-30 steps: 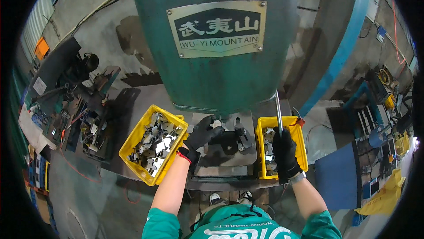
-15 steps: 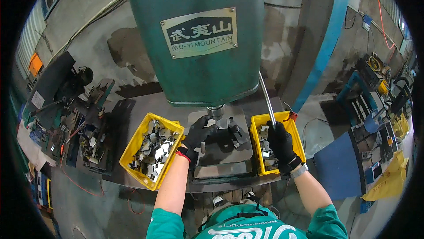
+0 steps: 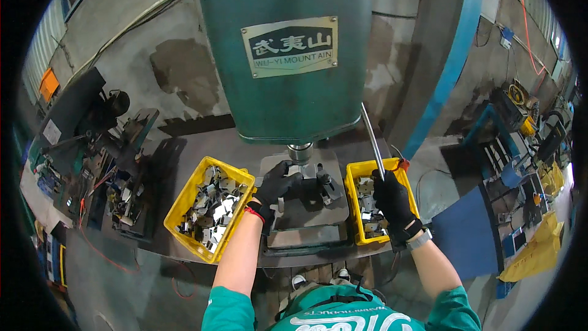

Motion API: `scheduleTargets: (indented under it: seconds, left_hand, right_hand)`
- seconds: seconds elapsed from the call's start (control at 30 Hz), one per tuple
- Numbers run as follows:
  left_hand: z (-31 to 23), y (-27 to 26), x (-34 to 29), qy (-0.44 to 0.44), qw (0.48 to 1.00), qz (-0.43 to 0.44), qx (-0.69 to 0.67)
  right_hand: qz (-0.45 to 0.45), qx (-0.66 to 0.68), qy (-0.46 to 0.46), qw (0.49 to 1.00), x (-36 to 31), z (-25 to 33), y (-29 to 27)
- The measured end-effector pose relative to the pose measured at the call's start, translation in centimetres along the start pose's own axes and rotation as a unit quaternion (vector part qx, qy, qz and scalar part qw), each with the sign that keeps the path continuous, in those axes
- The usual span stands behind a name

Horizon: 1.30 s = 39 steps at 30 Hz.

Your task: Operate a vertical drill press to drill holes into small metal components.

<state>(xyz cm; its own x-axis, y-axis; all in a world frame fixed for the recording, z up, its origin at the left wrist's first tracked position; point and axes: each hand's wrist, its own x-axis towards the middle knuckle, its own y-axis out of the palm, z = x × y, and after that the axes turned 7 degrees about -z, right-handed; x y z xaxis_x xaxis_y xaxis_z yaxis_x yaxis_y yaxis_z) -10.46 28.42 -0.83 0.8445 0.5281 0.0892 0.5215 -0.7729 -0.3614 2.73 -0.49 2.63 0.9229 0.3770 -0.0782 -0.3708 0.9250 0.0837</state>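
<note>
My left hand (image 3: pixel 275 185), in a black glove, is closed at the fixture on the drill press table. Its fingertips press on a small silver metal piece (image 3: pixel 294 170), which they partly cover, just below the chuck (image 3: pixel 299 153). The drill bit's tip cannot be made out. My right hand (image 3: pixel 392 201), also gloved, is wrapped round the lower end of a long steel lever (image 3: pixel 372 138) that slants up to the side of the green drill press head (image 3: pixel 288 107). Right of the metal piece stands a dark clamp block (image 3: pixel 329 185) on the machine's base plate (image 3: pixel 309 216).
A yellow basket (image 3: pixel 184 233) heaped with bent metal pieces (image 3: pixel 215 208) stands left of the base plate. Another yellow basket (image 3: pixel 411 193) with similar pieces sits under my right hand. Another machine (image 3: pixel 116 141) is farther left; a blue-edged column (image 3: pixel 450 61) rises behind at right.
The view has shifted slightly, so the drill press head sits a little farther right. Both hands keep their places and holds. More of the silver piece shows by my left fingers.
</note>
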Motion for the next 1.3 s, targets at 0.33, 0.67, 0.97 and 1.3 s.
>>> scheduleTargets:
  seconds: [0.33, 0.67, 0.97, 1.3]
  left_hand:
    - [1.6, 0.4, 0.3, 0.043, 0.994, -0.042, 0.087]
    - [-0.7, 0.8, 0.2, 0.023, 0.995, -0.074, 0.064]
    - [-0.3, 1.3, 0.1, 0.021, 0.993, -0.100, 0.059]
    - [1.0, 1.5, 0.3, 0.023, 0.992, -0.120, 0.031]
  right_hand:
    - [0.054, 0.125, 0.092, 0.986, -4.0, 6.6, 0.4]
    - [0.049, 0.136, 0.081, 0.986, -4.0, 6.8, 0.7]
    - [0.067, 0.236, 0.128, 0.961, -2.8, 4.7, 0.4]
    - [-0.013, -0.054, -0.071, 0.996, -0.2, -1.4, 0.1]
